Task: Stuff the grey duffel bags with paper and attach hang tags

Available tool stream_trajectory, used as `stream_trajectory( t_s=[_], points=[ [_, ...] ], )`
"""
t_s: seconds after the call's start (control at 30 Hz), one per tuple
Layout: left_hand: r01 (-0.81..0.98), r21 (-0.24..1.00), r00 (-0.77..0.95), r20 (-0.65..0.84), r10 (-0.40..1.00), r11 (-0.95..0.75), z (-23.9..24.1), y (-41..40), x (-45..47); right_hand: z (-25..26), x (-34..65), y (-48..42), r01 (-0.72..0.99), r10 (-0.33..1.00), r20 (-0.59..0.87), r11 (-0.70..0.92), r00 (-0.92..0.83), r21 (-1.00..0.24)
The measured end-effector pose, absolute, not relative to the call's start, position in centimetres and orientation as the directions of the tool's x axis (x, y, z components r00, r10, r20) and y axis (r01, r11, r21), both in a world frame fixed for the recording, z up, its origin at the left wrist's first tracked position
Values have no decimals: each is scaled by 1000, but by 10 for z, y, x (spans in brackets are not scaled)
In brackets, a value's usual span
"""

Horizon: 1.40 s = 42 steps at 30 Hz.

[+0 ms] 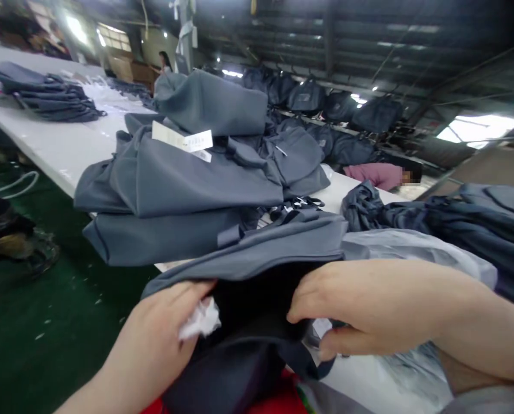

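A dark grey-blue fabric bag (240, 352) is in front of me, its mouth gaping and its inside black. My left hand (164, 322) is at the left side of this opening, closed round a crumpled white wad, like paper or tissue (203, 319); its fingertips touch the bag's edge. My right hand (338, 302) grips the opposite side of the mouth, fingers at the opening and thumb lower down, apart from them. A small white label (321, 328) shows between thumb and fingers. The bag's depths and some fingertips are hidden.
Beyond the bag, similar grey bags (205, 172) with paper tags are piled on a white table (106, 141). Clear plastic (416, 247) and dark fabric (464, 230) lie at right. Folded pieces (45, 95) are stacked far left. Bags hang behind; a person in pink (375, 174) bends nearby.
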State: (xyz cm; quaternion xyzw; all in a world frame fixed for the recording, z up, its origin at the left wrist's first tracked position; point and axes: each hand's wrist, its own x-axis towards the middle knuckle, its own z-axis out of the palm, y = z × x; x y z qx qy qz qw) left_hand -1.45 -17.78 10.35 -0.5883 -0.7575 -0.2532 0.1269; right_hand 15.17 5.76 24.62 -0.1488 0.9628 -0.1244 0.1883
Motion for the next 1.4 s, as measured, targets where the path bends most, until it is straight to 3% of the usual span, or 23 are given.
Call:
stream_trajectory(
  t_s=[0.1,0.27,0.33,0.37,0.5,0.57,0.7,0.77,0.9,0.97,1.1,1.2,1.27,1.4],
  points=[
    [934,136,-358,407,840,332,119,-140,-37,244,178,69,-168,-213,-157,951,-964,-258],
    [966,124,-255,324,911,226,134,-120,-45,204,177,72,-51,-39,96,991,-995,-122],
    [962,161,-258,271,927,221,139,-123,-41,184,159,68,22,29,131,998,-991,-56],
    [957,178,-268,245,932,229,141,-126,-39,175,150,66,31,33,72,999,-997,-33],
    [930,199,-347,204,916,308,141,-136,-37,147,132,63,-118,-131,-451,991,-883,-58],
    [915,205,-389,213,896,348,137,-138,-39,142,137,64,-166,-205,-488,978,-848,-122],
    [901,250,-417,285,863,353,135,-136,-41,157,162,69,-236,-268,-152,951,-951,-201],
    [889,341,-415,318,853,306,140,-131,-34,175,175,78,-246,-237,66,951,-969,-190],
    [869,494,-231,330,915,41,155,-104,-8,203,199,117,78,164,508,979,-845,-187],
    [898,434,-94,354,931,-74,164,-79,5,203,208,139,167,275,503,954,-819,-249],
    [961,236,76,281,957,-146,180,-14,26,186,222,163,179,301,309,913,-902,-366],
    [972,149,146,228,963,-183,187,24,38,173,229,164,215,342,342,909,-875,-358],
    [982,101,130,241,962,-158,189,43,47,167,231,163,210,343,376,912,-861,-352],
    [995,-76,-50,227,973,69,191,72,66,157,226,169,165,306,451,931,-838,-325]
  ],
)
